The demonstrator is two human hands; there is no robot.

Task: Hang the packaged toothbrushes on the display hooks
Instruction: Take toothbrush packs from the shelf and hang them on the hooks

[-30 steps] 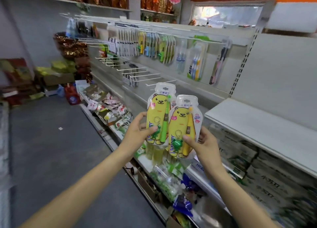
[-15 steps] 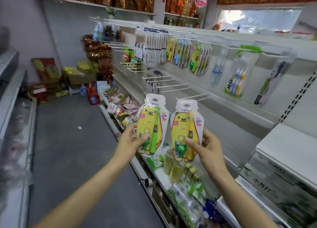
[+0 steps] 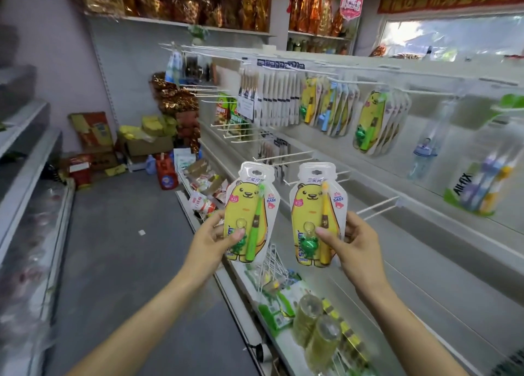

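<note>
While the left hand (image 3: 211, 241) pinches a green toothbrush pack (image 3: 251, 212) at its lower edge, the right hand (image 3: 354, 244) pinches a yellow one (image 3: 317, 214), both upright at frame centre, apart. Bare hooks (image 3: 377, 205) jut just right of them; more packs (image 3: 377, 123) hang on hooks at upper right.

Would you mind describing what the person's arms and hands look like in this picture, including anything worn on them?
Both forearms are bare up to the frame's lower edge, with no sleeves showing. The left hand and the right hand wear no gloves, and no rings, watch or bracelets can be seen on the fingers or wrists. The thumbnails look short and unpainted.
</note>
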